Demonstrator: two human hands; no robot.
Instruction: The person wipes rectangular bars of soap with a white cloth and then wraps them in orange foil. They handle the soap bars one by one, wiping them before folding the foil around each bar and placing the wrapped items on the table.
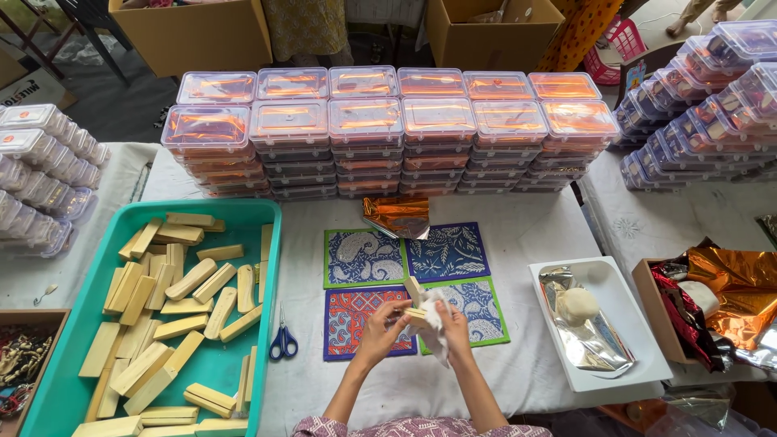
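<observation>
Both of my hands meet over the patterned mats at the table's middle. My left hand (380, 328) grips a pale yellow bar (415, 293) that sticks up between the hands. My right hand (455, 325) holds a crumpled white cloth (435, 317) pressed against the bar. Under the hands lie a red patterned mat (350, 317) and a blue-and-white mat with a green edge (480, 309). Two more blue mats (446, 252) lie just beyond.
A teal tray (267, 243) of several pale bars sits at left, blue-handled scissors (282, 340) beside it. A white tray (603, 279) with silver foil and a round pale lump is at right. Orange foil (396, 215) lies ahead. Stacked lidded clear boxes (366, 121) line the back and sides.
</observation>
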